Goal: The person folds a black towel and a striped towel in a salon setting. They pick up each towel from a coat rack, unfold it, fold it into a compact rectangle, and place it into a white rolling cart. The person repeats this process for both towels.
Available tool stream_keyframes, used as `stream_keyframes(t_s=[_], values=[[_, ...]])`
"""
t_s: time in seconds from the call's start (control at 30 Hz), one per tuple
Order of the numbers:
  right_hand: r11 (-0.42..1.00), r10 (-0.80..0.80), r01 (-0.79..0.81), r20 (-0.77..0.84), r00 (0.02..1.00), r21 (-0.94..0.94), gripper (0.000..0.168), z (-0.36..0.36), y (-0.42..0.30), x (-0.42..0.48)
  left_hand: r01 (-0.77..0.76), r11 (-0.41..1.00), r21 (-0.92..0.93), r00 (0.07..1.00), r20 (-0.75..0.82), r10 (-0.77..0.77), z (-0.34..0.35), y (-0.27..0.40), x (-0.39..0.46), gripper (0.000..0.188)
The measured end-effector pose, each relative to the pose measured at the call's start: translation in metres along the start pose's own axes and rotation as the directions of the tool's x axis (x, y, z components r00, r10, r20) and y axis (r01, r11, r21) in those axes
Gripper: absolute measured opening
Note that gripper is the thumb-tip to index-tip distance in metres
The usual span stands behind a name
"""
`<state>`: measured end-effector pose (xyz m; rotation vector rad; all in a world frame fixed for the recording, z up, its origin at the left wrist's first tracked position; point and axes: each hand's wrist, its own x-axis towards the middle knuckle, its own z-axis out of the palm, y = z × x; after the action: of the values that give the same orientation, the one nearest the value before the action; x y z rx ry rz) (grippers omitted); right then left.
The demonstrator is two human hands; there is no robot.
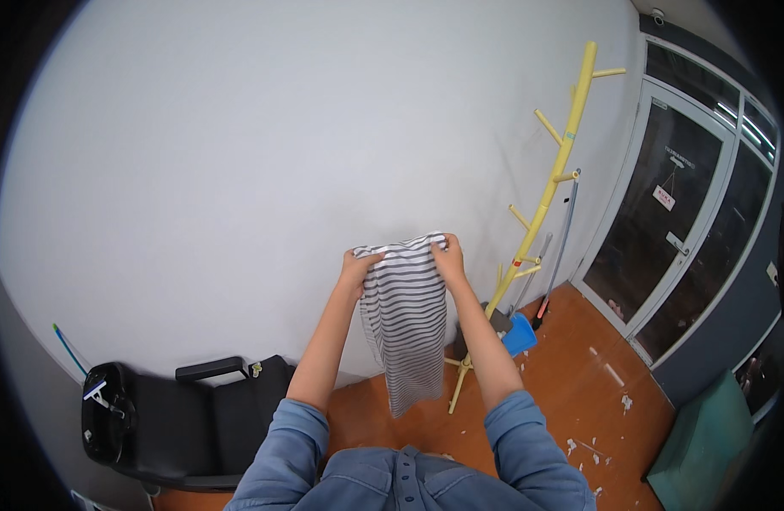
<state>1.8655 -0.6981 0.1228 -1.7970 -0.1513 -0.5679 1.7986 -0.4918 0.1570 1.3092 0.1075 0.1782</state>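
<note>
A white cloth with dark stripes hangs down in front of me, held up by its top edge. My left hand grips the upper left corner, with the thumb lying over the front of the fabric. At the upper right corner, my right hand pinches the cloth between thumb and fingers. The fabric falls in a long panel between my forearms, and its lower end hangs above the brown floor. Whether it is a garment or a plain cloth cannot be told.
A yellow coat stand rises at the right, near a blue dustpan and long-handled tools. At the lower left is a black shampoo chair with a basin. White scraps litter the floor near a glass door and green seat.
</note>
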Motion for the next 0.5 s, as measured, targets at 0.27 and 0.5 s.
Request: stream_keyframes(t_s=[0.27,0.5], values=[[0.933,-0.168,0.266,0.362,0.917,-0.241,0.050,0.030,-0.040,-0.131,0.022,0.992,-0.121,0.997,0.077,-0.013,-0.032,-0.054,-0.028,0.054],[0.878,0.318,-0.462,0.568,0.759,0.126,0.023,0.010,-0.022,-0.160,0.141,0.967,-0.211,0.981,0.159,-0.108,-0.037,-0.088,-0.057,0.044]])
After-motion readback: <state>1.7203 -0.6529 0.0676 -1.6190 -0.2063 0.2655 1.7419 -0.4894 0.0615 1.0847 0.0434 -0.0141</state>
